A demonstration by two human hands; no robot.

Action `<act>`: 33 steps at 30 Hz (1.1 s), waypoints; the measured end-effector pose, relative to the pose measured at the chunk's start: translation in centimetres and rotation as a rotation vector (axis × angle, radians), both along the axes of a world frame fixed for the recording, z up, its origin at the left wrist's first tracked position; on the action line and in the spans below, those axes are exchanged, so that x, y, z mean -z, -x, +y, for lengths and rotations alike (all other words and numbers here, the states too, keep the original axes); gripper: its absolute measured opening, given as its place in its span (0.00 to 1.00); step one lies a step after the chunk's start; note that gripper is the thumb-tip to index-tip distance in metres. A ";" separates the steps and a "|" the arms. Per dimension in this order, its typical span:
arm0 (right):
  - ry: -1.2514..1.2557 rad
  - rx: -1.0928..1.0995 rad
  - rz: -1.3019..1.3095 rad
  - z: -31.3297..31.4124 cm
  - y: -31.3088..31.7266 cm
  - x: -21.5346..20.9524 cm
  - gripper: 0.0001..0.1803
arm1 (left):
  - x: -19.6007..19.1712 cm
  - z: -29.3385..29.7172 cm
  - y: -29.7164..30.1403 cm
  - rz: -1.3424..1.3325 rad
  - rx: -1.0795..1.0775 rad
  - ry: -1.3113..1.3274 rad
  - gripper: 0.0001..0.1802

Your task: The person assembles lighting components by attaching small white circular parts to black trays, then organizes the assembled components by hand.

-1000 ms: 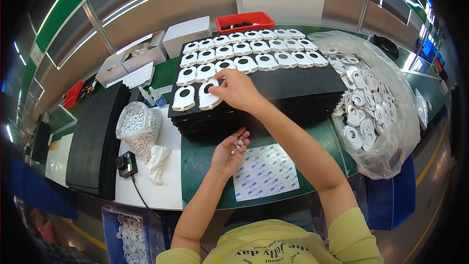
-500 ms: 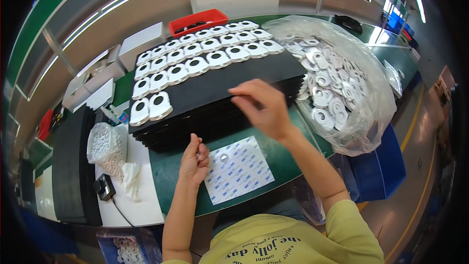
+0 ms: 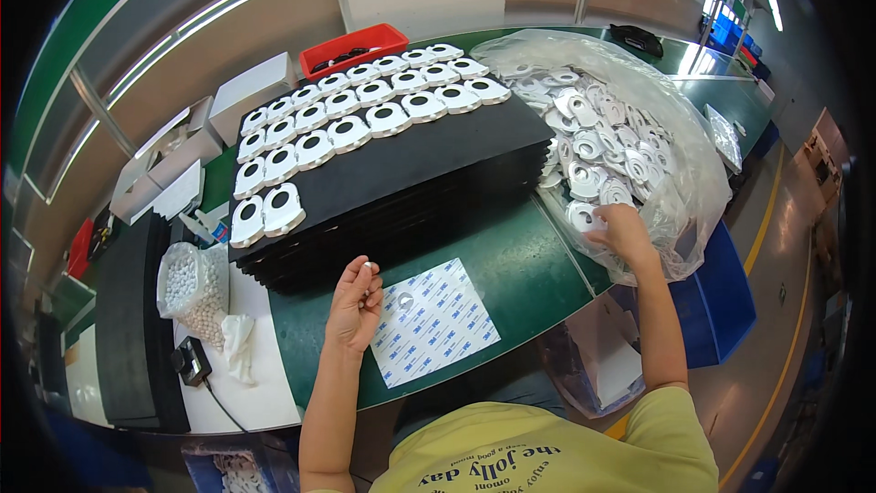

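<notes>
My left hand [image 3: 354, 307] is closed with the palm turned up, a small white piece [image 3: 368, 265] pinched at its fingertips. It hovers beside a white sheet with blue print [image 3: 434, 329], on which lies a small round clear sticker [image 3: 406, 300]. On the right, my right hand [image 3: 624, 236] reaches into the open clear plastic bag [image 3: 695, 137], its fingers closed on a white ring-shaped plastic part [image 3: 582, 216] at the near edge of the heap. Rows of similar white parts [image 3: 349, 133] with dark round openings stand on a stack of black sheets [image 3: 411, 172].
A red tray [image 3: 354, 44] sits behind the stack. At left are a bag of small white pellets [image 3: 193, 283], a black device with a cable [image 3: 191, 361], and more black sheets [image 3: 132, 310]. Blue bins [image 3: 716, 310] stand below the right table edge.
My right hand has moved right from above the black stack to the heap of white parts in the bag. The left hand stays nearly in place, and the view has shifted slightly.
</notes>
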State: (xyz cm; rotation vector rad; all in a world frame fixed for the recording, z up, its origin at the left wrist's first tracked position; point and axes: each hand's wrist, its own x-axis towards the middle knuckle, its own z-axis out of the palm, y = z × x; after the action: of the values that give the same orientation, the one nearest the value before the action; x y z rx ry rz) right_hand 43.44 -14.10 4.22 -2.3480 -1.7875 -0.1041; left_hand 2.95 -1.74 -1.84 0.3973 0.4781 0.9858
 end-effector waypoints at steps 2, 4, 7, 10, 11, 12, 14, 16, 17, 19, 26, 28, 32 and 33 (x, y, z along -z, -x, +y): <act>-0.001 -0.021 -0.026 -0.2 0.6 0.3 0.19 | 0.5 0.2 0.7 -0.011 0.017 0.006 0.13; -0.004 -0.043 -0.054 0.0 1.9 -0.1 0.17 | 0.4 0.6 1.2 -0.024 0.032 0.009 0.13; 0.197 0.176 -0.056 0.6 4.5 -1.5 0.08 | 0.1 1.0 1.9 -0.037 0.061 -0.024 0.13; -0.235 0.052 -0.247 1.3 8.6 -2.9 0.05 | 0.4 1.3 2.9 -0.037 0.052 -0.048 0.13; -0.235 0.042 -0.242 1.9 10.3 -3.0 0.05 | 0.5 1.4 3.2 -0.033 0.042 -0.047 0.13; -0.369 -0.042 -0.072 2.8 12.5 -3.0 0.04 | 0.9 1.5 3.6 -0.032 0.042 -0.056 0.12; -0.479 -0.196 0.358 3.8 16.6 -2.1 0.06 | 1.2 1.7 4.1 -0.035 0.046 -0.061 0.12; -0.328 -0.313 0.857 4.4 20.3 0.5 0.08 | 1.4 1.9 4.2 -0.055 0.050 -0.053 0.10; -0.220 -0.331 1.046 4.7 21.9 2.0 0.08 | 1.3 2.1 4.1 -0.057 0.056 -0.049 0.10; -0.182 -0.389 1.105 5.3 24.6 3.9 0.07 | 1.4 2.3 4.0 -0.050 0.046 0.000 0.08; -0.306 -0.575 0.812 7.1 27.3 6.8 0.06 | 2.5 3.0 4.9 -0.017 -0.014 -0.025 0.08; -0.343 -0.622 0.731 7.3 27.3 7.3 0.06 | 2.4 3.0 4.8 -0.026 -0.023 -0.059 0.08; -0.373 -0.614 0.727 7.1 27.0 7.1 0.05 | 2.3 2.7 4.5 -0.025 -0.002 -0.064 0.08; -0.375 -0.613 0.727 7.1 27.1 6.9 0.05 | 2.0 2.6 4.4 -0.020 0.001 -0.049 0.08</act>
State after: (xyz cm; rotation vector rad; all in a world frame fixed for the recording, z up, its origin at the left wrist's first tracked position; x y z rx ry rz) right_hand 16.39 -6.95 -2.70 -1.2618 -1.7816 0.4068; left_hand -1.47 0.87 -3.84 0.4315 0.4364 1.0014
